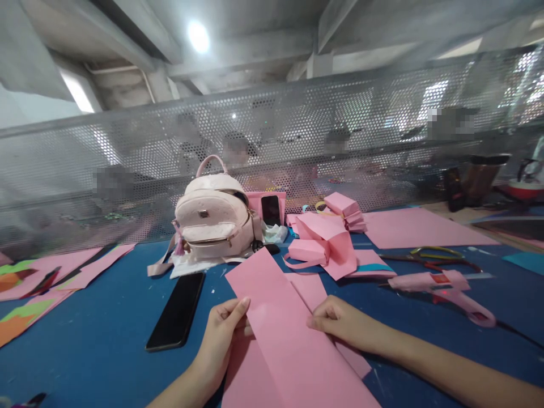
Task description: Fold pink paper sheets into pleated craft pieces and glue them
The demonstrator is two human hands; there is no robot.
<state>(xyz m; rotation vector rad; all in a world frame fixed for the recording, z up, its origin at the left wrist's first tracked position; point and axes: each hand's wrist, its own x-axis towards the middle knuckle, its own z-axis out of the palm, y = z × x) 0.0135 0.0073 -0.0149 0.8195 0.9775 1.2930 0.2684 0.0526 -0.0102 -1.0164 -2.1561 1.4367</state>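
Observation:
A long strip of pink paper (283, 323) slants up from the bottom edge in front of me. My left hand (229, 323) pinches its left edge, thumb on top and fingers beneath. On the opposite edge, my right hand (335, 320) is closed with thumb and curled fingers on the paper. More pink paper lies beneath and behind the strip, partly hidden by it. To the left of my left hand rests a black phone (176, 311). A pink glue gun (450, 289) lies right of my right hand, with its cord running off to the right.
A pale pink backpack (215, 218) stands at the back, near a perforated metal screen (148, 158). Folded pink paper pieces (325, 241) are heaped right of it. Scissors (437, 258) lie behind the glue gun. Coloured paper (38, 294) covers the left side of the blue table (110, 328).

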